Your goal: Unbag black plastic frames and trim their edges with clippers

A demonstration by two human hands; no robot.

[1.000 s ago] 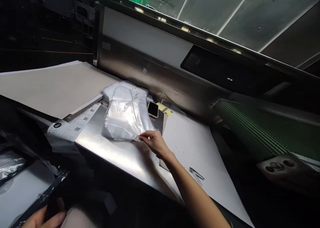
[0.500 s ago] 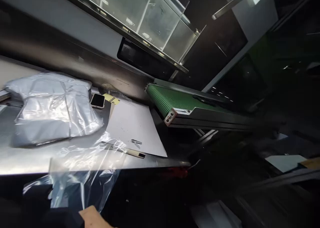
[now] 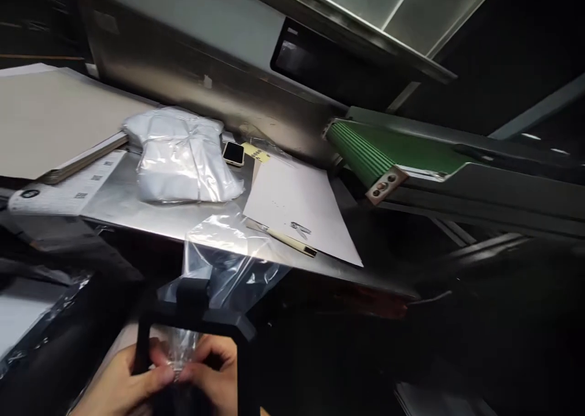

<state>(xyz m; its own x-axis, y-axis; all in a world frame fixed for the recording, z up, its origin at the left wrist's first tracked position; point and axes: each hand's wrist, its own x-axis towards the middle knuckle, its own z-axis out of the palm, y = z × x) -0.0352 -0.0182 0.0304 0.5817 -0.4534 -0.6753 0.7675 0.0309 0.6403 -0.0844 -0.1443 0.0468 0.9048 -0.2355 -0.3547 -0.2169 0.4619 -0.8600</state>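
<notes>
Low in the view, my left hand [image 3: 125, 376] and my right hand [image 3: 217, 370] meet with thumbs and fingers pinched on a gathered part of a clear plastic bag [image 3: 228, 239]. The rest of the bag spreads up over the metal table's front edge. A black frame-like piece [image 3: 196, 321] stands in front of the hands and covers parts of both. Beyond the bag lies a bundle of white packs in clear plastic [image 3: 183, 160]. White sheets [image 3: 301, 203] lie to its right, with a nail clipper [image 3: 300, 228] on top and a cream-coloured knife-like tool [image 3: 287, 240] along their near edge.
A phone [image 3: 233, 153] and a yellow printed slip [image 3: 256, 152] lie behind the sheets. Large flat boards [image 3: 59, 117] are stacked at the left of the metal table [image 3: 123, 200]. A green conveyor belt [image 3: 406, 148] runs off to the right.
The view has swung left, so the table things appear farther right. Both hands now show pinching the plastic bag; before, only a bit of skin showed at the bottom edge.
</notes>
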